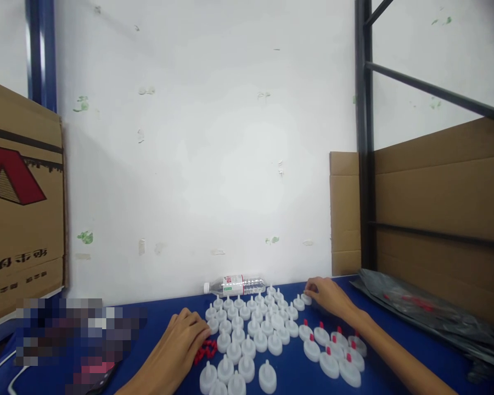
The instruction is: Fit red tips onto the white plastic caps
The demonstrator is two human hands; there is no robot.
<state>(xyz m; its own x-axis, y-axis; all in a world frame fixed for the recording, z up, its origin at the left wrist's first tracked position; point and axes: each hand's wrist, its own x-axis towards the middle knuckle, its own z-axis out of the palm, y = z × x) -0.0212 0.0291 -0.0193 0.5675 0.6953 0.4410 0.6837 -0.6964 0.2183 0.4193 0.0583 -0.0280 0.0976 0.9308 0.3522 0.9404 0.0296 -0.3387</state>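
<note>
Just under the fingertips of the right hand (328, 294), curled nearly together, sits a white cap (307, 299); whether gripped or merely touched, I can't tell from here. Its nozzle is hidden by those fingers; I'd judge it points up, long axis vertical, like the neighbouring caps (298, 303). A light pinch, forearm clear of the red-tipped caps (329, 366) nearer than that hand, would serve well. The left hand (184, 333), half curled beside loose red tips (207, 351), hides whatever it might hold.

Left hand (185, 334) partly covers red bits (208, 351) (grip unclear). Right hand (327, 295) hides the tip of a white cap (307, 299). Lower-left patch (78, 337) pixelated; printed carton (20, 219) cropped left.
</note>
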